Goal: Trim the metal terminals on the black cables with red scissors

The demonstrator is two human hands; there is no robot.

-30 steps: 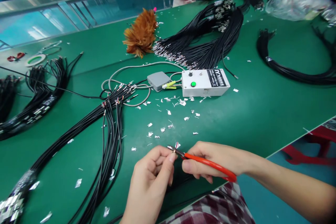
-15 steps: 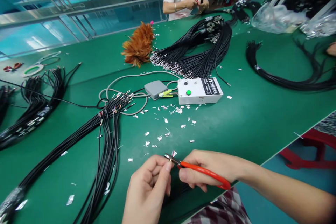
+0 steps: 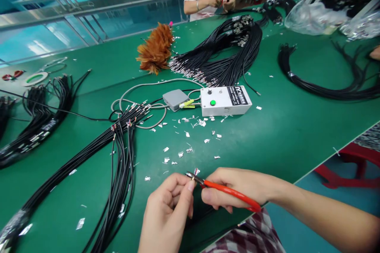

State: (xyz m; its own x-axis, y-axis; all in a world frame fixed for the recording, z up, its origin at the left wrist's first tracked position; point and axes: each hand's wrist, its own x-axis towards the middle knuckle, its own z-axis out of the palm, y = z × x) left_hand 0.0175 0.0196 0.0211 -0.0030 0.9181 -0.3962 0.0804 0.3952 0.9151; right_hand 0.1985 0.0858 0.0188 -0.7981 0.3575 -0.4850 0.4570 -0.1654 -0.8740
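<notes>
Green bench (image 3: 297,126) – foil scraps (image 3: 190,134) | right hand (image 3: 237,187) clamps red cutters (image 3: 228,193) | left hand (image 3: 169,209) pinches wire end, probably

Both hands meet low in the view, near six o'clock. The left hand (image 3: 168,213) comes up from the bottom edge, back of the hand toward the camera, fingers curled in, thumb and forefinger pinched together at its one o'clock corner. The right hand (image 3: 237,189) enters from four o'clock on a bare forearm that runs off the lower right corner; its fingers are wrapped closed, knuckles up, thumb pointing toward nine o'clock. The two hands' fingertips sit just beside each other.
</notes>
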